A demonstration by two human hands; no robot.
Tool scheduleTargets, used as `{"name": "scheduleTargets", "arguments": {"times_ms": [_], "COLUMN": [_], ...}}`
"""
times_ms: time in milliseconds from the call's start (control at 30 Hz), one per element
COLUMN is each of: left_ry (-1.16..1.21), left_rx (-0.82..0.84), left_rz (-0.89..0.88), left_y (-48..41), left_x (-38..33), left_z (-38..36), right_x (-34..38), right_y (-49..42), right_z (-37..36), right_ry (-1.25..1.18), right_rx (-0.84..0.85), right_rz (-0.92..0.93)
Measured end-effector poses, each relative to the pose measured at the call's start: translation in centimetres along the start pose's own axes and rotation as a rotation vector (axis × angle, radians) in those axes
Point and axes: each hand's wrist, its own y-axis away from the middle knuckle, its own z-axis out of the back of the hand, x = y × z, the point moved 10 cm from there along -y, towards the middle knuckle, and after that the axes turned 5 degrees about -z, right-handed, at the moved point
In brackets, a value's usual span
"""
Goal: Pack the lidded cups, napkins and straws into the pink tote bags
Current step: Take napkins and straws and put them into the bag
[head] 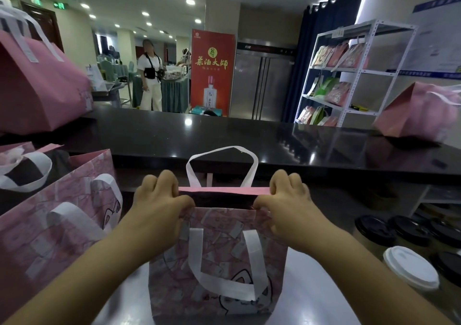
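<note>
A pink patterned tote bag [217, 262] with white handles stands upright in front of me on the work surface. My left hand [159, 200] grips the left end of its top rim and my right hand [284, 200] grips the right end, holding the mouth apart. The inside looks dark; I cannot tell what is in it. To the right stand several lidded cups: one with a white lid [411, 269] nearest, others with black lids [374, 227] behind it. No napkins or straws are visible.
Another pink tote bag [50, 225] stands at my left, with more pink bags on the black counter [224, 135] at far left [37, 87] and far right [421, 110]. Beyond the counter are a metal shelf [349, 75], a red banner and a person.
</note>
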Motion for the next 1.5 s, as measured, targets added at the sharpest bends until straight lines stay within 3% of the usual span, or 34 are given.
{"name": "scheduleTargets", "arguments": {"times_ms": [67, 233, 300, 600, 867, 1167, 1500], "left_ry": [-0.073, -0.010, 0.023, 0.147, 0.154, 0.030, 0.110], "left_rx": [-0.036, 0.260, 0.305, 0.046, -0.030, 0.056, 0.049], "left_rz": [0.007, 0.049, 0.004, -0.208, -0.309, -0.400, -0.213], "left_y": [0.0, -0.8, -1.2, -0.5, -0.1, 1.3, -1.5], "left_x": [0.1, 2.1, 2.2, 0.5, 0.1, -0.7, -1.8], "left_z": [0.4, -2.4, -2.6, 0.1, 0.1, -1.5, -2.6], "right_x": [-0.4, -1.2, -1.3, -1.2, -1.0, -0.8, 2.6], "right_y": [-0.2, -1.0, -1.1, -0.7, 0.3, 1.9, -1.8], "right_z": [-0.3, -1.5, -1.1, 0.2, 0.4, -1.3, -1.3], "right_ry": [0.002, -0.108, -0.148, -0.165, -0.231, -0.110, -0.167], "right_rx": [0.023, 0.244, 0.225, -0.045, -0.208, -0.135, -0.131], "right_rz": [-0.012, -0.018, -0.020, 0.055, 0.137, 0.216, 0.158]}}
